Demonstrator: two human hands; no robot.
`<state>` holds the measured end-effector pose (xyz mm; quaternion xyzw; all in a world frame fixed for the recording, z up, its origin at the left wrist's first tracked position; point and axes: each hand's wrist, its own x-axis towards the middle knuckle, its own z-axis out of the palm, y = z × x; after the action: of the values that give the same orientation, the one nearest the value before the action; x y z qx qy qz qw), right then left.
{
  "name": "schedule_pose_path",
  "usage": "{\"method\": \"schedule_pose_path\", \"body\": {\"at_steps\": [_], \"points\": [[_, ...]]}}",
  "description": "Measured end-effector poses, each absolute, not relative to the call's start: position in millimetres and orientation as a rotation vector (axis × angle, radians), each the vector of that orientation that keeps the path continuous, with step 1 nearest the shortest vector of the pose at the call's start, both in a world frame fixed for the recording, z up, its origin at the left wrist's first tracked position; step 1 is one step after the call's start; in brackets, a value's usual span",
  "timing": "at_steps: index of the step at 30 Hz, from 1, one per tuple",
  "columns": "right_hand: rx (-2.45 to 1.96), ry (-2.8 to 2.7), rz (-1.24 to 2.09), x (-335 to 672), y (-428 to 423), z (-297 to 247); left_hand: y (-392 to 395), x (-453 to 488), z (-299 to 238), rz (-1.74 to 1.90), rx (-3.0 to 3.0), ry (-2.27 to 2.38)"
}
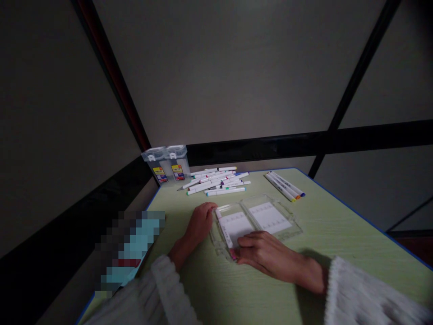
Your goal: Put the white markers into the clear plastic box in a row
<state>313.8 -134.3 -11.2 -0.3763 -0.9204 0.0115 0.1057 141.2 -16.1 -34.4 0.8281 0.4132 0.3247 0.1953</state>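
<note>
1. Smooth green counter [338,253], blue edge, dim grey room.
2. Clear plastic case [297,229] lies open at 6 o'clock, long white marker [225,230] inside.
3. The left fingers [209,208] curl round the case; the right fingers [242,258] touch the marker, grip unclear.

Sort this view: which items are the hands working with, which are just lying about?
In use:
left hand, on the left edge of the clear case
right hand, at the pink end of the marker lying in the case's left half

Lying about:
marker pile at the back
row of markers, far right
two clear boxes, back left
</note>
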Motion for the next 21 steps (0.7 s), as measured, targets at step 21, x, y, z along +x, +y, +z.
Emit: {"method": "schedule_pose_path", "body": {"at_steps": [21], "points": [[-1.134, -2.678, 0.051, 311.7, -134.7, -8.7, 28.9, 140.8, -59.6, 0.784, 2.462, 1.237]]}}
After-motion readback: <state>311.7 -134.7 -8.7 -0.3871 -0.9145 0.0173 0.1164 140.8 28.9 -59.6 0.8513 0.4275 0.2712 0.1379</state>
